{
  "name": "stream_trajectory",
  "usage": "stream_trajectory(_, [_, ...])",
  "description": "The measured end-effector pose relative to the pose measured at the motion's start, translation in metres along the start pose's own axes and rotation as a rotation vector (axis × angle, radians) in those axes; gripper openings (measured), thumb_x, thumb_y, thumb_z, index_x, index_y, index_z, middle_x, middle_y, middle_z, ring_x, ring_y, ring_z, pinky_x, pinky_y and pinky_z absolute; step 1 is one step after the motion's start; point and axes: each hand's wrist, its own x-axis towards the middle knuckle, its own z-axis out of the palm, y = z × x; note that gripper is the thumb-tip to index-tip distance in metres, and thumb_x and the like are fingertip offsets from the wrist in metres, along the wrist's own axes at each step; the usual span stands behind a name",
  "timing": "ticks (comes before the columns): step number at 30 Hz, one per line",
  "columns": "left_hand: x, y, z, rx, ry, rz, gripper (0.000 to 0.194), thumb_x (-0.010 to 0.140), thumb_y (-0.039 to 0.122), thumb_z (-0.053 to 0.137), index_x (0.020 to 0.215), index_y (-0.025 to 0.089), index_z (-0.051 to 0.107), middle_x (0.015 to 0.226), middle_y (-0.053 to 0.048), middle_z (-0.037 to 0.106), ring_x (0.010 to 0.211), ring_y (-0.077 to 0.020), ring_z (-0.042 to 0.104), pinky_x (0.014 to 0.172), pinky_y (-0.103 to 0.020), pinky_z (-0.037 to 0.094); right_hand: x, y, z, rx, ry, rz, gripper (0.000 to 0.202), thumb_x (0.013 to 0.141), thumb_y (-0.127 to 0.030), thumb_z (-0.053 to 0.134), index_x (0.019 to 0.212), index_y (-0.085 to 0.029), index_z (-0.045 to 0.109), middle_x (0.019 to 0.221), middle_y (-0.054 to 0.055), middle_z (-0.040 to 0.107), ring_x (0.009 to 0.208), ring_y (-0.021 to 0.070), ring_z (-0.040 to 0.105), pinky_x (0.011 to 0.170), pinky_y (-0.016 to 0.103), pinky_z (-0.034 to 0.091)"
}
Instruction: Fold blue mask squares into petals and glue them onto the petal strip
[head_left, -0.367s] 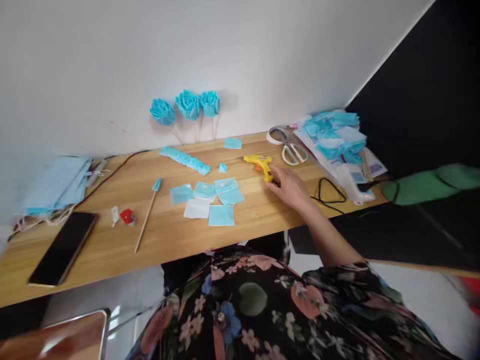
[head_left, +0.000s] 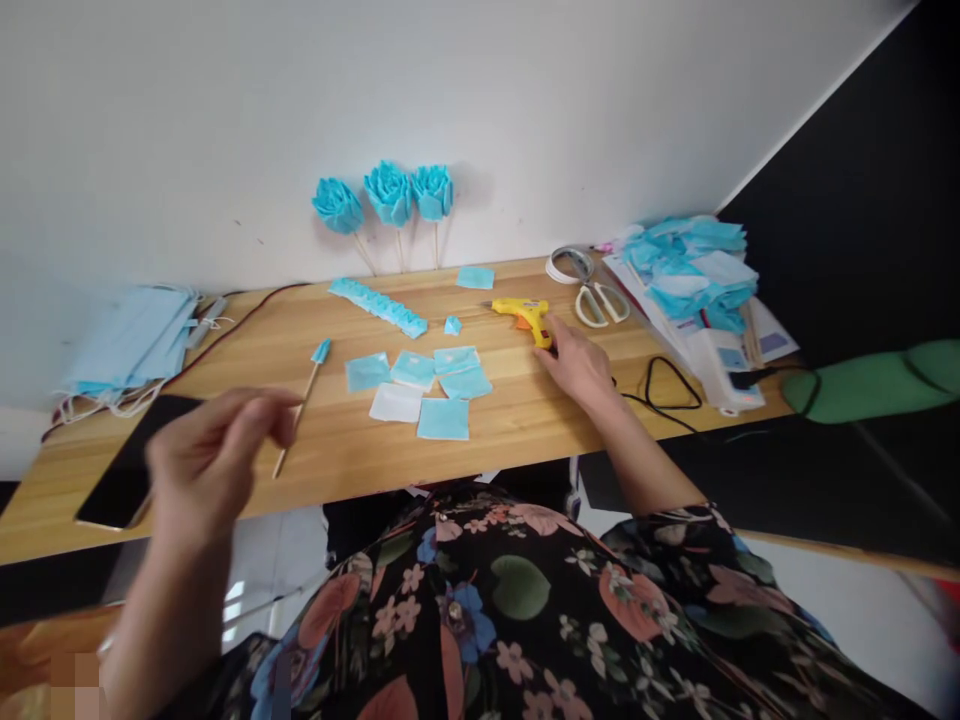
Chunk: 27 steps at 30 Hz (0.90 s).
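Observation:
My right hand (head_left: 579,362) has its thumb and fingers about the handle of a yellow glue gun (head_left: 519,308), which lies on the table with its nozzle pointing left. My left hand (head_left: 221,445), slightly blurred, hovers over the near left of the table with fingers loosely bent and nothing visible in them. Its fingertips are close to a thin wooden stick (head_left: 306,393) tipped with rolled blue material; no grip on it shows. Several blue fabric squares (head_left: 443,419) lie in the middle, with a small folded blue piece (head_left: 452,326) and a pleated blue strip (head_left: 379,306) behind them.
Three blue flowers on sticks (head_left: 389,195) lean against the wall. Scissors (head_left: 600,303) and a tape roll (head_left: 568,264) lie back right, near a blue scrap pile (head_left: 697,265) and a power strip (head_left: 721,372). Face masks (head_left: 133,335) and a phone (head_left: 127,470) are at left.
My left hand has come up into view from the lower left, now covering the small red item and part of the phone. My right hand stays at the glue gun. The view has shifted slightly.

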Motion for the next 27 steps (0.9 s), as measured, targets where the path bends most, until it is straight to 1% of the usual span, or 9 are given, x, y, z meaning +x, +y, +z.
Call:
stream_trajectory(2, [0.014, -0.003, 0.024, -0.051, -0.124, -0.021, 0.026, 0.093, 0.027, 0.057, 0.071, 0.020, 0.069, 0.060, 0.003, 0.062, 0.056, -0.0088, 0.058, 0.056, -0.021, 0.045, 0.001, 0.003, -0.003, 0.001, 0.003, -0.011, 0.059, 0.094, -0.036, 0.058, 0.149, -0.018, 0.045, 0.117, 0.017, 0.071, 0.096, 0.0326, 0.067, 0.075, 0.040, 0.049])
stream_trajectory(5, [0.041, -0.014, 0.058, 0.003, -0.241, 0.040, 0.028, 0.095, 0.031, 0.052, 0.085, 0.018, 0.074, 0.062, 0.001, 0.065, 0.057, -0.0109, 0.058, 0.058, -0.023, 0.045, 0.001, 0.003, -0.016, -0.029, 0.049, -0.100, 0.048, 0.095, -0.035, 0.058, 0.139, -0.015, 0.057, 0.114, 0.018, 0.072, 0.102, 0.0349, 0.066, 0.082, 0.044, 0.050])
stream_trajectory(7, [0.060, -0.027, 0.076, 0.111, -0.294, 0.096, 0.031, 0.096, 0.034, 0.051, 0.088, 0.017, 0.075, 0.070, -0.003, 0.070, 0.063, -0.0132, 0.060, 0.062, -0.025, 0.045, 0.001, -0.002, -0.025, -0.022, 0.106, -0.194, 0.040, 0.096, -0.033, 0.055, 0.131, -0.015, 0.064, 0.117, 0.019, 0.071, 0.108, 0.0354, 0.064, 0.089, 0.046, 0.050])
stream_trajectory(10, [0.086, -0.048, 0.101, 0.299, -0.399, 0.183, 0.030, 0.097, 0.030, 0.050, 0.095, 0.017, 0.077, 0.094, -0.008, 0.078, 0.085, -0.0201, 0.068, 0.075, -0.030, 0.049, 0.005, -0.018, -0.033, 0.047, 0.156, -0.309, 0.034, 0.098, -0.029, 0.051, 0.125, -0.015, 0.068, 0.120, 0.016, 0.072, 0.111, 0.0334, 0.064, 0.096, 0.047, 0.049])
stream_trajectory(14, [0.104, -0.067, 0.126, 0.501, -0.444, 0.161, 0.033, 0.097, 0.024, 0.046, 0.109, 0.018, 0.076, 0.111, -0.010, 0.077, 0.100, -0.0249, 0.069, 0.085, -0.033, 0.049, 0.013, -0.034, -0.029, 0.098, 0.159, -0.332, 0.033, 0.099, -0.028, 0.049, 0.121, -0.015, 0.070, 0.119, 0.014, 0.073, 0.112, 0.0319, 0.065, 0.098, 0.046, 0.048])
stream_trajectory(18, [0.098, -0.075, 0.139, 0.521, -0.421, 0.155, 0.035, 0.097, 0.021, 0.044, 0.112, 0.018, 0.076, 0.111, -0.011, 0.077, 0.103, -0.0259, 0.068, 0.085, -0.034, 0.049, 0.017, -0.024, -0.021, 0.054, 0.167, -0.197, 0.035, 0.100, -0.029, 0.046, 0.118, -0.013, 0.071, 0.115, 0.016, 0.074, 0.108, 0.0310, 0.066, 0.093, 0.041, 0.049])
stream_trajectory(21, [0.089, -0.082, 0.142, 0.530, -0.382, 0.155, 0.037, 0.098, 0.021, 0.043, 0.111, 0.019, 0.078, 0.101, -0.011, 0.077, 0.094, -0.0252, 0.069, 0.077, -0.032, 0.047, 0.015, -0.009, -0.015, -0.020, 0.151, -0.031, 0.036, 0.098, -0.032, 0.048, 0.119, -0.012, 0.070, 0.114, 0.018, 0.074, 0.104, 0.0315, 0.067, 0.086, 0.039, 0.049])
stream_trajectory(24, [0.085, -0.089, 0.142, 0.538, -0.358, 0.131, 0.039, 0.099, 0.023, 0.042, 0.109, 0.020, 0.079, 0.093, -0.011, 0.077, 0.086, -0.0247, 0.069, 0.070, -0.032, 0.044, 0.013, 0.000, -0.009, -0.047, 0.085, 0.075, 0.040, 0.099, -0.038, 0.050, 0.122, -0.011, 0.068, 0.113, 0.018, 0.074, 0.103, 0.0312, 0.068, 0.082, 0.036, 0.047])
stream_trajectory(27, [0.084, -0.096, 0.144, 0.522, -0.355, 0.100, 0.038, 0.099, 0.023, 0.043, 0.112, 0.021, 0.079, 0.097, -0.011, 0.079, 0.086, -0.0241, 0.070, 0.069, -0.031, 0.043, 0.012, -0.004, -0.006, -0.046, -0.001, 0.113, 0.041, 0.099, -0.044, 0.048, 0.116, -0.013, 0.069, 0.109, 0.016, 0.075, 0.099, 0.0297, 0.068, 0.078, 0.035, 0.045])
